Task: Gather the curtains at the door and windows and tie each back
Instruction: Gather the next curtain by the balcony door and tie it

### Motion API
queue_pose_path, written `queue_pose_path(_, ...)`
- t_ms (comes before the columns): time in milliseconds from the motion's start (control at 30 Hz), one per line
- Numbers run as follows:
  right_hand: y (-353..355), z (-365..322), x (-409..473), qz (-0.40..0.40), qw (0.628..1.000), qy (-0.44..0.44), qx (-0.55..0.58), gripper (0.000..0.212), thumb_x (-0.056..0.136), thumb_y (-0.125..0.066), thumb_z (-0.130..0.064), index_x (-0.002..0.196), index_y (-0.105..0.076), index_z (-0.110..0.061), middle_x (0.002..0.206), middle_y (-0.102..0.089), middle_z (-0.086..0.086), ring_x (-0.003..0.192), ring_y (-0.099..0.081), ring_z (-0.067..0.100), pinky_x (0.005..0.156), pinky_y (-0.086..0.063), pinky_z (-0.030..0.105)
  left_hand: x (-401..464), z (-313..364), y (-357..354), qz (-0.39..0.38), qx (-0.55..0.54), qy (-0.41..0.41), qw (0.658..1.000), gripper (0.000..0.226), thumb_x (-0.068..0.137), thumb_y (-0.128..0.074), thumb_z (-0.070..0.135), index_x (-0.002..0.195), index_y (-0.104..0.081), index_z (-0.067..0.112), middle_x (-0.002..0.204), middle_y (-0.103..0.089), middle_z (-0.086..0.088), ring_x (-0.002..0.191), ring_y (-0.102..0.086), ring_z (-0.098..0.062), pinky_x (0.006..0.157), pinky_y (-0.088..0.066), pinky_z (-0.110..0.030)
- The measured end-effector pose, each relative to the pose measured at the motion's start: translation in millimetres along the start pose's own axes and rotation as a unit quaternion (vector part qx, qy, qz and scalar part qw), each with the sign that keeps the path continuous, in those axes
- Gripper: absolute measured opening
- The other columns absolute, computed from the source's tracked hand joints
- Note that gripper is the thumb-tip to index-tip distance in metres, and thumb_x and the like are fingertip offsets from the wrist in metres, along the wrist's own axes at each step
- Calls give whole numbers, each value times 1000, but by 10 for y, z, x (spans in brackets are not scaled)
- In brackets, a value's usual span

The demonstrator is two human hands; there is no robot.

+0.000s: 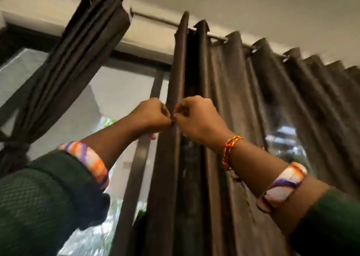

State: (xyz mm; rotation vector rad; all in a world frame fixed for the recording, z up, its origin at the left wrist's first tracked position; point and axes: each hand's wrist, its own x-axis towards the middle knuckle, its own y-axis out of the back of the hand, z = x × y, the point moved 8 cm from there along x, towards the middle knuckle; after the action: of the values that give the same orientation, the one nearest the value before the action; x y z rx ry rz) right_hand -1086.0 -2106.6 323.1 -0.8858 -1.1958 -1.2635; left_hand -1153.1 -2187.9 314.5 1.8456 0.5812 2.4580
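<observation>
Left hand [153,115] and right hand [194,117] both pinch the hanging curtain's [233,99] leading edge — seemingly touching; left curtain [64,76] tied back.

Both hands up at the leading edge of the right curtain [233,99]. Left hand [151,117] and right hand [196,117] nearly knuckle to knuckle, fingers curled, each pinching that edge fold. What sits between the fingertips is too blurred to tell. Right curtain hangs spread along the rod [155,17], pleats running off to the right. Left curtain [78,60] bunched and knotted at the frame's left side. Window [120,92] between them. Red-yellow thread [229,150] on right wrist, patterned bangle [91,158] on each forearm, green sleeves [39,207].
</observation>
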Motion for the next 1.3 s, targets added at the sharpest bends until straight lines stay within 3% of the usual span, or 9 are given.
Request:
queue_pose_path(100, 416, 411, 28, -6, 998, -15, -68, 18, 82, -53, -25, 91, -68, -20, 99, -67, 8, 94, -63, 31, 76, -48, 29, 185, 423, -12, 39, 86, -45, 995, 23, 83, -64, 17, 99, -66, 1, 96, -68, -19, 83, -65, -31, 73, -56, -37)
queue_pose_path(267, 948, 1060, -105, -12, 982, -59, -177, 26, 86, -49, -28, 103, -66, -18, 110, -64, 11, 103, -60, 36, 81, -48, 37, 370, 752, -134, 53, 134, -75, 987, 44, 82, -66, 24, 123, -54, 11, 118, -59, -13, 99, -55, -23, 82, -42, -31)
queue_pose_path(667, 786, 2318, -646, -147, 951, -132, -238, 37, 87, -53, -32, 120, -53, -17, 121, -57, 9, 111, -56, 30, 87, -46, 35, 642, 174, -724, 14, 159, 54, 986, 66, 85, -61, 39, 143, -32, 25, 144, -40, -12, 130, -40, -30, 104, -34, -35)
queue_pose_path(767, 603, 2500, -678, -160, 949, -119, -244, 41, 88, -52, -34, 126, -48, -17, 128, -50, 10, 116, -52, 30, 92, -45, 38, 741, 88, -923, 53, 203, 75, 975, 56, 87, -52, 49, 130, -50, 12, 133, -51, -15, 120, -49, -30, 96, -40, -35)
queue_pose_path(833, 532, 2659, -651, -157, 951, -106, -246, 40, 89, -50, -35, 125, -47, -18, 127, -48, 9, 116, -52, 29, 92, -45, 38, 828, 86, -1062, 91, 200, 81, 972, 53, 88, -44, 54, 93, -61, 4, 109, -61, -18, 97, -57, -31, 80, -44, -33)
queue_pose_path(933, 541, 2952, -574, -124, 952, -112, -255, 40, 89, -50, -38, 122, -46, -16, 125, -46, 10, 115, -50, 30, 88, -45, 37, 932, 160, -1275, 135, 195, 82, 968, 53, 87, -42, 58, 66, -46, 10, 84, -55, -12, 84, -57, -30, 71, -43, -33)
queue_pose_path(1033, 721, 3297, -504, -47, 942, -143, -299, 46, 89, -49, -37, 128, -39, -15, 138, -36, 15, 131, -32, 34, 97, -39, 45, 1035, 293, -1544, 166, 233, 57, 957, 35, 85, -60, 39, 81, -51, 6, 98, -59, -18, 98, -58, -36, 78, -47, -37)
queue_pose_path(1167, 1115, 3902, -593, 48, 911, -233, -337, 76, 89, -52, -38, 147, -10, -13, 155, 5, 21, 141, 17, 40, 108, -12, 64, 1155, 551, -2090, 207, 203, 37, 956, 20, 83, -52, 7, 99, -56, -4, 113, -56, -26, 106, -54, -43, 82, -46, -41)
queue_pose_path(1300, 1253, 4631, -792, 46, 918, -334, -209, 97, 84, -61, -41, 148, 5, -11, 153, -7, 25, 142, -4, 42, 108, -22, 61, 1334, 916, -2622, 218, 165, -11, 962, 19, 82, -50, 2, 97, -57, -7, 112, -56, -29, 107, -52, -45, 87, -45, -43)
